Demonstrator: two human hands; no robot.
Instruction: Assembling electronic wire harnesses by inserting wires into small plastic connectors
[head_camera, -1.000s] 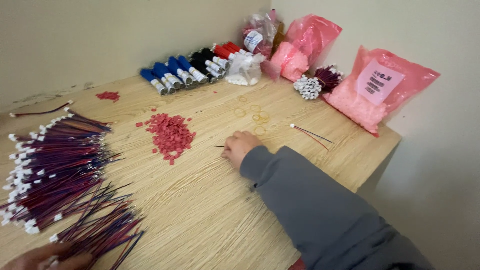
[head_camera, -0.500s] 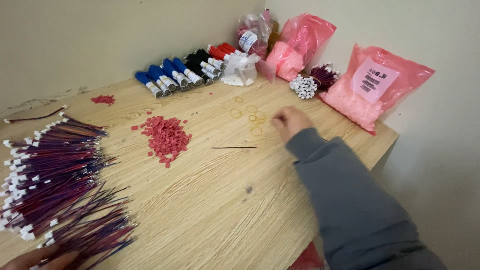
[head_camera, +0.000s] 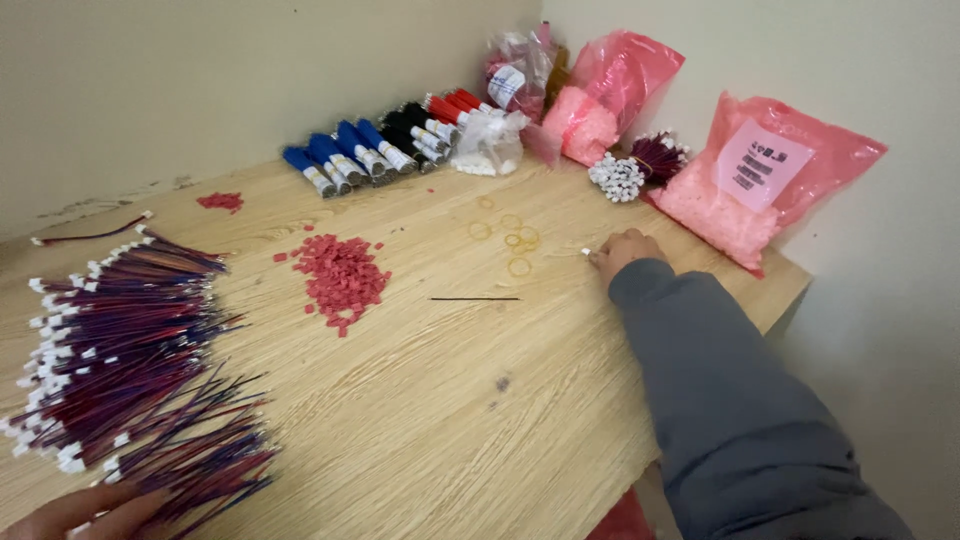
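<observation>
left hand (head_camera: 85, 510): cut off by the bottom-left frame edge, grip unclear
right hand (head_camera: 625, 253): fingertips curl over a small white piece (head_camera: 586, 252), too small to identify
wire bundle (head_camera: 120, 350): left ends leave the frame

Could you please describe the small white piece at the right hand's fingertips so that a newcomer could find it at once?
Start at the wooden table and go to its far right, where the right hand rests in a grey sleeve. Just left of its fingertips lies a tiny white piece. Unlike the yellow rubber bands beside it, it is white, solid and not ring-shaped.
</observation>
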